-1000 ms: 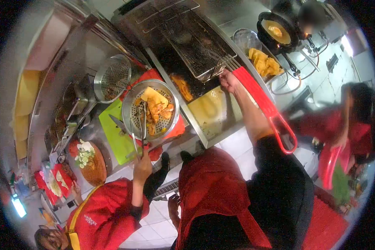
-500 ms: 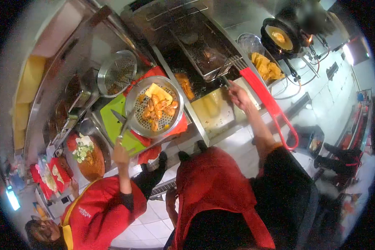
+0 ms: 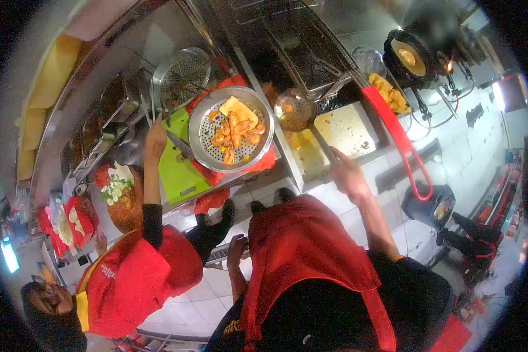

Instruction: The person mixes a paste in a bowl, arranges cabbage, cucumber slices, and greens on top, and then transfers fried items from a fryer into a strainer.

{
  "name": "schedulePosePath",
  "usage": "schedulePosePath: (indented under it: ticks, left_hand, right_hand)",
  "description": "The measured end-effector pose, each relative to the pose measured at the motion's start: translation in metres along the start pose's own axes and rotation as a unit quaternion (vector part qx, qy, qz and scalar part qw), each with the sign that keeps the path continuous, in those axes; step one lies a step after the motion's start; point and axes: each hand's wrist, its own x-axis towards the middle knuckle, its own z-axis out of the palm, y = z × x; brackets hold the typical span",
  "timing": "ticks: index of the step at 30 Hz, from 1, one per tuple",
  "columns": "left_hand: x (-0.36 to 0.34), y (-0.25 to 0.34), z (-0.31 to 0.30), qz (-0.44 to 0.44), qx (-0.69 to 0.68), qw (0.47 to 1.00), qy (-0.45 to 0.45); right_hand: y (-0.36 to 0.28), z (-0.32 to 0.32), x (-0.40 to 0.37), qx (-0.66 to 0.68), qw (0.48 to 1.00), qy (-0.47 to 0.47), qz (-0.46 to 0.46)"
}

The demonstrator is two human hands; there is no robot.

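Observation:
My right hand [image 3: 349,176] is closed round the handle of a perforated metal skimmer [image 3: 296,110], which holds small orange bits of food. The skimmer is beside the right rim of a metal colander [image 3: 197,154], above the fryer edge. Shrimp [image 3: 233,134] and a yellow slab [image 3: 239,109] lie in the colander. My left hand [image 3: 236,247] hangs low beside my red apron, away from the food; its fingers are too unclear to make out. A wire fry basket [image 3: 314,53] with a red handle [image 3: 400,141] rests over the fryer.
At the left, a co-worker's hand [image 3: 155,141] holds a metal utensil near a second colander [image 3: 185,73]. A knife [image 3: 179,142] lies on a green board [image 3: 179,170]. Yellow chips [image 3: 388,94] and a pan [image 3: 408,57] near a flame are at the upper right.
My right hand has drawn the skimmer out from beside the basket toward the colander, so its bowl now shows. The co-worker's hand and utensil have moved from the colander to the upper left.

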Motion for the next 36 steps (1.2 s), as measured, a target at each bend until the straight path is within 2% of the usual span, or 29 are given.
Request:
schedulePosePath:
  ticks: [1, 6, 9, 12, 16, 18, 19, 21, 23, 24, 25, 26, 27, 29, 34, 36]
  left_hand:
    - [0.002, -0.001, -0.001, 0.002, -0.001, 1.000, -0.001]
    - [0.010, 0.000, -0.003, 0.007, -0.002, 1.000, -0.002]
    - [0.007, -0.003, -0.003, 0.003, -0.006, 1.000, 0.002]
    - [0.005, -0.006, -0.001, -0.003, -0.013, 1.000, 0.006]
    - [0.005, -0.008, 0.001, -0.008, -0.020, 1.000, 0.008]
    - [0.005, -0.008, 0.002, -0.010, -0.024, 1.000, 0.008]
    - [0.005, -0.008, 0.003, -0.011, -0.026, 1.000, 0.010]
    - [0.006, -0.007, 0.005, -0.010, -0.026, 1.000, 0.013]
    - [0.005, -0.010, 0.006, -0.009, -0.026, 0.999, 0.020]
    - [0.007, -0.011, 0.005, -0.011, -0.032, 0.999, 0.024]
    - [0.007, -0.013, 0.000, -0.057, -0.071, 0.996, -0.002]
    - [0.013, -0.008, -0.015, -0.186, -0.170, 0.965, -0.074]
    - [0.009, -0.010, -0.017, -0.161, -0.148, 0.974, -0.061]
    - [-0.001, -0.013, -0.014, -0.091, -0.088, 0.992, -0.021]
    - [-0.014, -0.013, -0.012, -0.063, -0.053, 0.997, -0.009]
    - [-0.014, -0.009, -0.014, -0.053, -0.043, 0.998, -0.005]
  right_hand:
    - [0.001, 0.005, -0.003, -0.079, 0.996, 0.023, -0.016]
    - [-0.010, 0.010, -0.035, -0.062, 0.998, 0.031, -0.002]
    - [-0.027, 0.004, -0.063, -0.027, 0.998, 0.043, 0.040]
    - [-0.040, -0.008, -0.083, 0.091, 0.991, 0.008, 0.102]
    - [-0.052, 0.002, -0.105, 0.128, 0.985, -0.040, 0.109]
    - [-0.058, 0.025, -0.109, 0.043, 0.996, -0.016, 0.079]
    - [-0.057, 0.034, -0.103, 0.042, 0.996, -0.016, 0.079]
    - [-0.051, 0.055, -0.079, -0.091, 0.993, -0.070, -0.016]
    - [-0.032, 0.077, -0.046, -0.301, 0.928, -0.070, -0.209]
    - [-0.024, 0.087, -0.033, -0.300, 0.929, -0.064, -0.209]
    - [-0.018, 0.097, -0.020, -0.418, 0.841, -0.029, -0.344]
    - [-0.016, 0.102, -0.016, -0.519, 0.719, 0.006, -0.462]
    - [-0.017, 0.102, -0.018, -0.519, 0.719, 0.010, -0.462]
    - [-0.025, 0.104, -0.021, -0.591, 0.709, 0.059, -0.381]
    - [-0.014, 0.047, -0.024, -0.551, 0.739, 0.101, -0.373]
    - [0.004, 0.028, -0.012, -0.603, 0.703, 0.121, -0.357]
